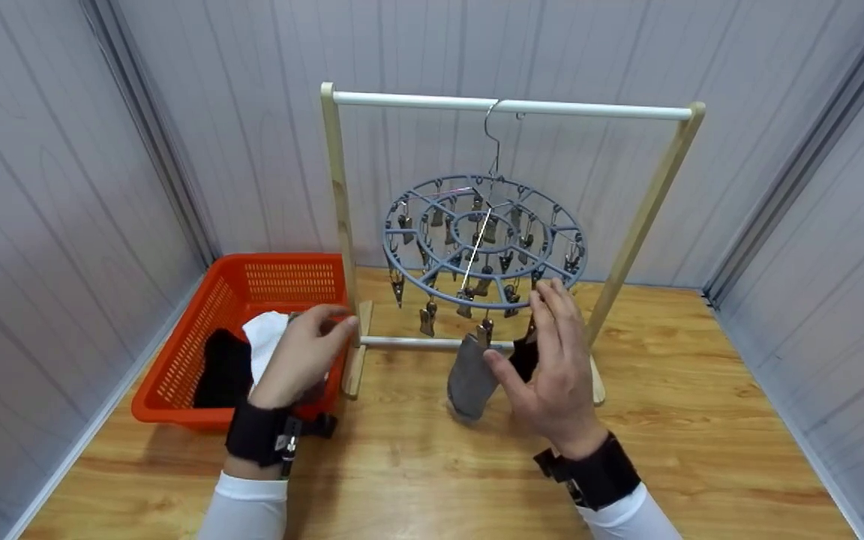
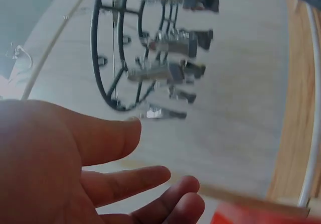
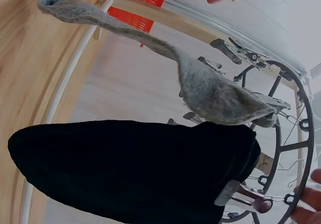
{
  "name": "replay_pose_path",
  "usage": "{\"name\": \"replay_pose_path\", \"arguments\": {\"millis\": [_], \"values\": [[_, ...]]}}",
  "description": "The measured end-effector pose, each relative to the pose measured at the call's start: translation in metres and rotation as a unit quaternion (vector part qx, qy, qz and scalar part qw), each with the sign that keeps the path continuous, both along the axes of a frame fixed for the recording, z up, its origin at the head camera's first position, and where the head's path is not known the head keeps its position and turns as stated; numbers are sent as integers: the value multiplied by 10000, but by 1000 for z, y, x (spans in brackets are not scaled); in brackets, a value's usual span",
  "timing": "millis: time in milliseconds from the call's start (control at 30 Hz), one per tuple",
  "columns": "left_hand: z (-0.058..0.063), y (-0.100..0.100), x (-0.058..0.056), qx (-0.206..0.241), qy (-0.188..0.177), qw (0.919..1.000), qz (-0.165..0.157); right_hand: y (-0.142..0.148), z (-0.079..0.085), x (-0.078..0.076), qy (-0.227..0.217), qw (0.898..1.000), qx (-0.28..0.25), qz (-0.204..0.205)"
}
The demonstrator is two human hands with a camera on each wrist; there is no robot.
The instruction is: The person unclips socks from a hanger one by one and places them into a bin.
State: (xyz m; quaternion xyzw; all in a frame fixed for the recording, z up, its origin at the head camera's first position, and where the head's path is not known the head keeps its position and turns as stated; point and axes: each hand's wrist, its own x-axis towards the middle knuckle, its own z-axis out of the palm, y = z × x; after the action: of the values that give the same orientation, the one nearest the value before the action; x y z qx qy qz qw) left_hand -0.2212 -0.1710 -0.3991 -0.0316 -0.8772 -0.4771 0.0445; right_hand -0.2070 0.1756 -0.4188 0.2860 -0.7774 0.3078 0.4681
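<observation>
A round blue-grey clip hanger point(image 1: 493, 306) hangs by its metal hook, with metal clips dangling beneath it. A grey sock point(image 1: 471, 382) and a black sock point(image 3: 125, 169) hang from its front right side, each held by a clip. My right hand point(image 1: 561, 379) is raised at that side, fingers extended; in the right wrist view its fingertips point(image 3: 311, 199) are by the hanger's rim, perhaps touching it. Near the right edge of the basket, my left hand point(image 1: 308, 352) is in the air with relaxed, slightly bent fingers and nothing between them.
An orange basket point(image 1: 248, 414) stands at the left with a white cloth item point(image 1: 263, 337) and a black one point(image 1: 222, 367) inside. The hanger's hook is over the white rail point(image 1: 597, 109) of a wooden-legged rack. Panelled walls point(image 1: 814, 150) surround the wooden tabletop point(image 1: 432, 480).
</observation>
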Motion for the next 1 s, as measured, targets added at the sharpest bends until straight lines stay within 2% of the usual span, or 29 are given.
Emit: {"name": "replay_pose_path", "arguments": {"millis": [100,233,433,733,833,1000], "values": [[-2,14,1,84,-59,9996,-246,0,-2,-1,-221,9996,17,-196],[-5,32,2,-24,-129,9988,-466,-1,-4,-1,-383,9987,99,-336],[-15,56,3,-81,-22,9967,-804,-1,-5,1,-565,9978,219,-278],[-31,90,7,-1,-137,9927,-1199,-2,-5,3,-541,9975,354,-283],[-40,100,7,26,-179,9916,-1281,-2,-4,4,-519,9975,389,-288],[-52,110,7,159,-24,9918,-1265,-4,-4,5,-489,9977,434,-172]]}}
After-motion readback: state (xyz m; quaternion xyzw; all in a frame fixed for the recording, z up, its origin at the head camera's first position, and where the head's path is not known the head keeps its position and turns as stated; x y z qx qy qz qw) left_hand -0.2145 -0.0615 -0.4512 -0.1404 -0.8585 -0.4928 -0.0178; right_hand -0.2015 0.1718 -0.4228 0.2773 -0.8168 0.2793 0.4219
